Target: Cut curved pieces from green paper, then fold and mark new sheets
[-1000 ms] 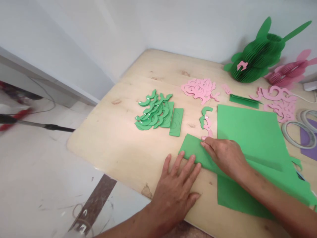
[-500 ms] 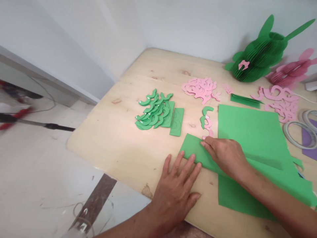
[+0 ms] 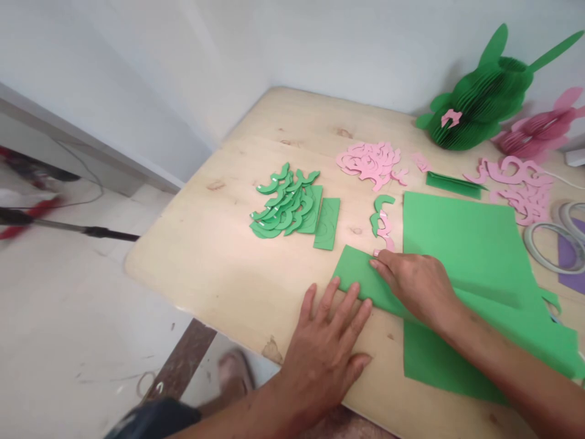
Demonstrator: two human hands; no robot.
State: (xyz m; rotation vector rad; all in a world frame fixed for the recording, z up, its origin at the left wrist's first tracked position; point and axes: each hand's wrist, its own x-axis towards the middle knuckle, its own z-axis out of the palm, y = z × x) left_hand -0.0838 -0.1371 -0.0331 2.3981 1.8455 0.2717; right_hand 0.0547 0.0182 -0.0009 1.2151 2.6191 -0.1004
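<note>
A folded strip of green paper point(image 3: 351, 268) lies slantwise at the near side of the table. My left hand point(image 3: 326, 347) rests flat with fingers spread, the fingertips on the strip's near edge. My right hand point(image 3: 415, 283) is closed, thumb and fingers pinched at the strip's far edge. Below the right forearm is a larger green sheet point(image 3: 457, 231), partly covered by the folded paper. Just beyond my right hand, wavy green point(image 3: 375, 222) and pink paper cutouts point(image 3: 384, 228) lie on the wood.
Green cutouts point(image 3: 278, 213) are heaped left of centre, near a green rectangle point(image 3: 326, 224). Pink cutouts point(image 3: 370, 161) lie farther back. Tape rolls point(image 3: 532, 256) sit at right. A green honeycomb paper figure point(image 3: 479, 103) and a pink one point(image 3: 525, 137) stand by the wall.
Both hands and the paper stay nearly in place. A foot and a dark-clothed leg have come into view on the floor below the table.
</note>
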